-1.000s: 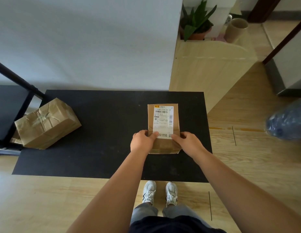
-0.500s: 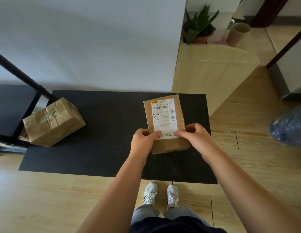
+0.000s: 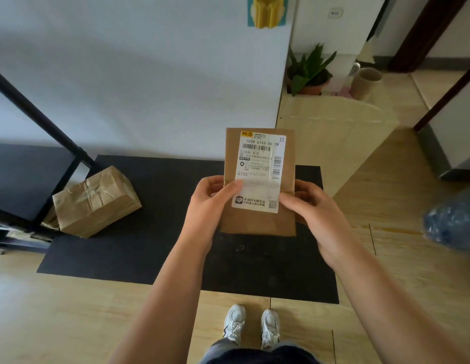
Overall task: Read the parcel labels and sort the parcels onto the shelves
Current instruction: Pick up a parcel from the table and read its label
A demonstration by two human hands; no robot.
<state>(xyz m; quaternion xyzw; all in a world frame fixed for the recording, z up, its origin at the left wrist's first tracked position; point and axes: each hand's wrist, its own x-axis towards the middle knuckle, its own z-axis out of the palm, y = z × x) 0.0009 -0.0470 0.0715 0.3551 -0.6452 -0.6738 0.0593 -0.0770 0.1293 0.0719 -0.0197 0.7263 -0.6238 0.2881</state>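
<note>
Black mat [image 3: 155, 248], parcel [image 3: 257, 222] between hands' grip

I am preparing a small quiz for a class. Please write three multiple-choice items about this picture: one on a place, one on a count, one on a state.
1. Where does the crumpled brown parcel lie?
A. on the black mat beside the black shelf frame
B. on the wooden cabinet
C. in the left hand

2. How many brown parcels are in view?
A. one
B. two
C. four

3. How is the labelled parcel held?
A. by both hands, label up
B. by one hand
C. it lies untouched

Key: 1 A, it rests on the black mat; 2 B, one held, one lying; 3 A, left hand and right hand grip its sides.
</note>
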